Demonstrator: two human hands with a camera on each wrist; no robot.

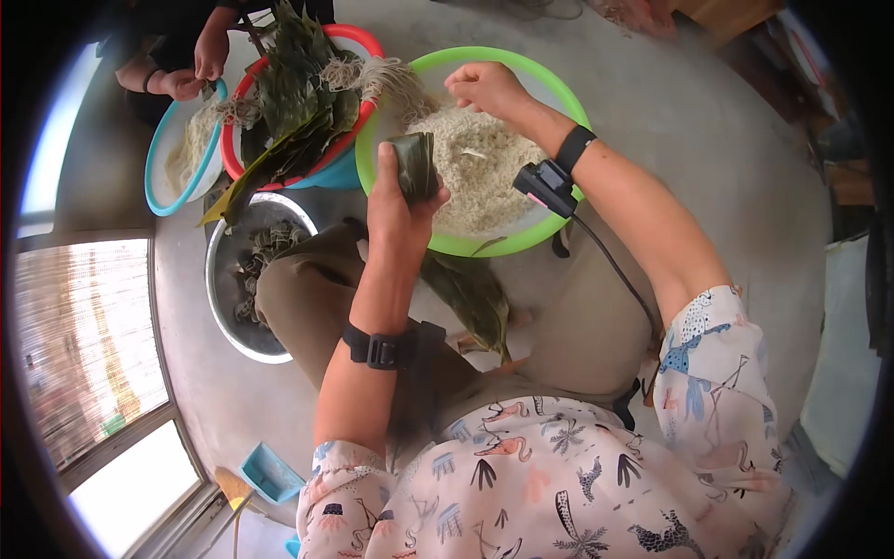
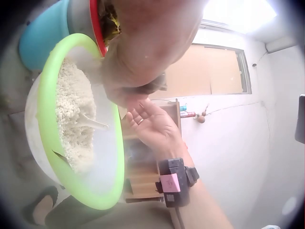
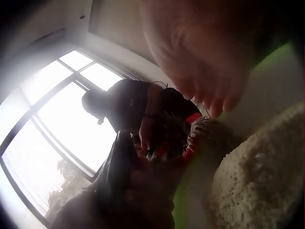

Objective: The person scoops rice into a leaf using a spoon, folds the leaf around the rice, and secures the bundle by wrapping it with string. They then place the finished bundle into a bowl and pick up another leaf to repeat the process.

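Note:
My left hand (image 1: 396, 212) grips a dark green leaf-wrapped dumpling (image 1: 416, 164) upright, just in front of a green basin (image 1: 484, 248) of white rice (image 1: 484, 172). A white spoon (image 2: 90, 123) lies in the rice. My right hand (image 1: 484, 88) hovers over the basin's far rim, close to a bundle of pale strings (image 1: 389, 79). In the left wrist view the right hand (image 2: 152, 125) shows a bare palm with loosely curled fingers. In the right wrist view the right hand's fingertips (image 3: 214, 95) hang above the rice (image 3: 257, 183), holding nothing that I can see.
A red basin (image 1: 361, 39) piled with green leaves stands left of the green one, over a blue basin (image 1: 160, 168) of rice. A metal basin (image 1: 222, 307) holds wrapped dumplings. Another person's hands (image 1: 200, 63) work at the far left. Loose leaves (image 1: 470, 296) lie between my knees.

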